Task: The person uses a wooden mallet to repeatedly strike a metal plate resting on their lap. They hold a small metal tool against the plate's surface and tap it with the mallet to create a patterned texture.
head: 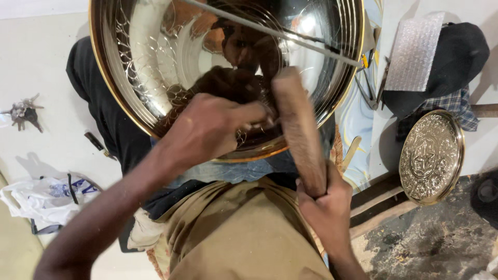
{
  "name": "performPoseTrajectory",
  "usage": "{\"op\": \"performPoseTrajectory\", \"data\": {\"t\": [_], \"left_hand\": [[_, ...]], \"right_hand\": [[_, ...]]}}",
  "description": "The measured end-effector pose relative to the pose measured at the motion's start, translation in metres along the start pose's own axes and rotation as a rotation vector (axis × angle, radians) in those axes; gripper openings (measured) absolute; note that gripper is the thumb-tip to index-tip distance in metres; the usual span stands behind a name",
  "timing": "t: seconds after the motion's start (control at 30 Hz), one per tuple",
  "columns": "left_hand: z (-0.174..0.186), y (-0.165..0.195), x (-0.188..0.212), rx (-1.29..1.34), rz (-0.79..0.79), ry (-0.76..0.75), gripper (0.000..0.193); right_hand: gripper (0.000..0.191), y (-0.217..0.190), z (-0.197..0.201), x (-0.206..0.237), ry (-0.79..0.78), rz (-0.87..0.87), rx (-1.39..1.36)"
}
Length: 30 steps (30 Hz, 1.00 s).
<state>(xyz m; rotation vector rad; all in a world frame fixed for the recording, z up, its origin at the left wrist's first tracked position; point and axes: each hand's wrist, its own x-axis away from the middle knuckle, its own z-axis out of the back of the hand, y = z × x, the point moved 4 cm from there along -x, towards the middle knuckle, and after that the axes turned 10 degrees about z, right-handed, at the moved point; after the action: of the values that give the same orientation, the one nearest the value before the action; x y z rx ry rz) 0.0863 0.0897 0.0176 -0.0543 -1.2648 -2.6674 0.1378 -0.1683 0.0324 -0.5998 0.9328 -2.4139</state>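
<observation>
— What carries everything here?
— A pale floor [41,67], turning dark and gritty at right.
— And lying on it?
— 1 bunch of keys [22,114], 1 white plastic bag [41,199], 1 engraved round metal plate [431,156], 1 sheet of bubble wrap [415,52] on dark cloth [461,57].

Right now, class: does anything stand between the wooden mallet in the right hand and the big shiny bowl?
Yes. The left hand rests on the bowl just beside the mallet head, its fingers close to the striking spot. The right hand grips the handle's lower end.
</observation>
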Motion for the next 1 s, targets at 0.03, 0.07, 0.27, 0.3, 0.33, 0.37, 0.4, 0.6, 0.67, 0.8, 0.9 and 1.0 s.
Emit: {"op": "performPoseTrajectory", "data": {"t": [0.03, 0.07, 0.27, 0.3, 0.33, 0.37, 0.4, 0.6, 0.67, 0.8, 0.9, 1.0], "left_hand": [[0.004, -0.003, 0.004, 0.067, 0.019, 0.063, 0.051], [0.008, -0.007, 0.012, 0.138, 0.04, 0.118, 0.056], [0.004, -0.009, 0.022, 0.135, -0.023, 0.235, 0.061], [0.002, -0.009, 0.021, 0.113, -0.028, 0.229, 0.061], [0.0, -0.009, 0.021, 0.06, 0.001, 0.209, 0.061], [-0.002, -0.008, 0.02, 0.008, 0.029, 0.185, 0.061], [-0.003, -0.009, 0.02, -0.044, 0.054, 0.161, 0.062], [-0.005, -0.014, 0.02, 0.005, 0.071, 0.13, 0.059], [-0.006, -0.013, 0.022, -0.051, -0.008, 0.191, 0.059], [-0.015, -0.015, 0.03, 0.003, 0.144, 0.196, 0.063], [-0.02, -0.006, 0.033, 0.035, 0.153, 0.343, 0.057], [-0.021, 0.001, 0.045, 0.096, 0.231, 0.469, 0.055]], "right_hand": [[0.031, 0.0, -0.001, 0.001, 0.052, -0.003, -0.088], [0.028, 0.0, -0.002, 0.001, 0.104, -0.013, -0.174], [0.033, 0.006, -0.005, -0.017, 0.023, 0.057, -0.105], [0.033, 0.007, -0.003, -0.022, 0.005, 0.072, -0.055], [0.033, 0.005, 0.0, -0.027, 0.015, 0.133, -0.064], [0.034, 0.001, 0.004, -0.031, 0.025, 0.189, -0.072], [0.034, -0.004, 0.007, -0.035, 0.038, 0.248, -0.08], [0.029, -0.036, 0.024, -0.057, -0.038, 0.306, 0.064], [0.034, -0.045, 0.029, -0.067, -0.103, 0.395, 0.214], [0.038, -0.049, 0.033, -0.089, -0.309, 0.299, 0.093], [0.037, -0.064, 0.039, -0.1, -0.344, 0.43, 0.215], [0.039, -0.083, 0.041, -0.109, -0.382, 0.55, 0.093]]}}
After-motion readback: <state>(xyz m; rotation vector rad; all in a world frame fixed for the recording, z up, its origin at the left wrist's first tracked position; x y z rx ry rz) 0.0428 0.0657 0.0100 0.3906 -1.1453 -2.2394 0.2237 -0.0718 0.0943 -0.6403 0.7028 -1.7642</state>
